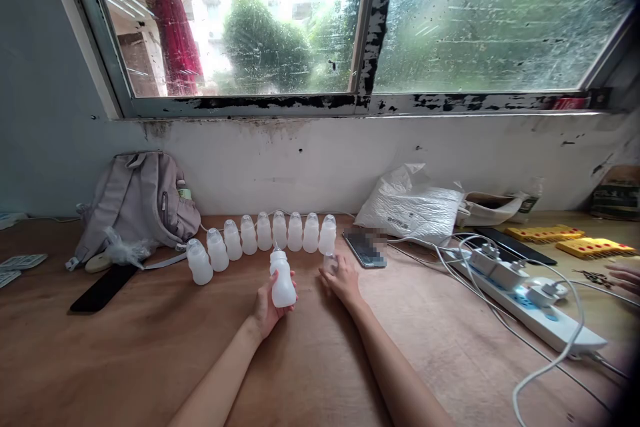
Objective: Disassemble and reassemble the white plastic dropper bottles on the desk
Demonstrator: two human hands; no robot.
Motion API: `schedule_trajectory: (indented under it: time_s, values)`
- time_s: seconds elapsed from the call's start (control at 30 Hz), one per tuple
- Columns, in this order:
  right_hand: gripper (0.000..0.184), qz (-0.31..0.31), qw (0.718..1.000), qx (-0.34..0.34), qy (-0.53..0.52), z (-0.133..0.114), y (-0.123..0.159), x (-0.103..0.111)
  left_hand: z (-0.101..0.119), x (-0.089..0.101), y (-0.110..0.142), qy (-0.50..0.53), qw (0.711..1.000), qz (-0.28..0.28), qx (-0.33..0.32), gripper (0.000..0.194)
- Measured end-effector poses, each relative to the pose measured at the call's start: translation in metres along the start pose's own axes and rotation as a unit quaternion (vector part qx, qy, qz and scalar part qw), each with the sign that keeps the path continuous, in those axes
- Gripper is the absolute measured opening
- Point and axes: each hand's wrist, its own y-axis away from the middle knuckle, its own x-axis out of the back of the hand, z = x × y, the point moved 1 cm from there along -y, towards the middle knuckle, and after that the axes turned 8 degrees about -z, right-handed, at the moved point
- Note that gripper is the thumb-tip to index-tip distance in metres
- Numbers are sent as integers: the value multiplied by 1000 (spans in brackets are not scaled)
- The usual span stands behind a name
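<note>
My left hand (271, 303) is wrapped round a frosted white baby bottle (283, 285), tilted slightly, with a clear teat at its top and no cover over it. To the right, just above the table, my right hand (343, 280) has its fingers closed on a small clear bottle cap (329, 263). Behind both hands, several similar baby bottles (265, 233) stand upright in a curved row, each with a clear cap over its top. The row's right-end bottle (327, 235) is just beyond my right hand.
A grey backpack (145, 193) and a black phone (104, 288) lie left. Rightward are another phone (367, 250), a silvery plastic bag (410, 203) and a white power strip (540, 317) with looping cables. Another person's hand (625, 277) shows at the right edge, near yellow trays (595, 247).
</note>
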Motion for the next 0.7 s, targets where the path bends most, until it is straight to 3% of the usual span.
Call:
schedule_trajectory:
  time_s: [0.2,0.4,0.57,0.7]
  values:
    - [62,-26,999,-23,41,0,3,1,2,0,0,-4,1000,18,-6,45]
    - [38,-42,998,16,52,-1,3,-1,1,-3,2,-17,999,27,6,39]
    - [45,6,996,66,55,-7,3,-4,1,-1,1,-13,999,31,10,39]
    - [53,6,989,106,105,-16,5,-11,0,0,1,-9,999,31,7,41]
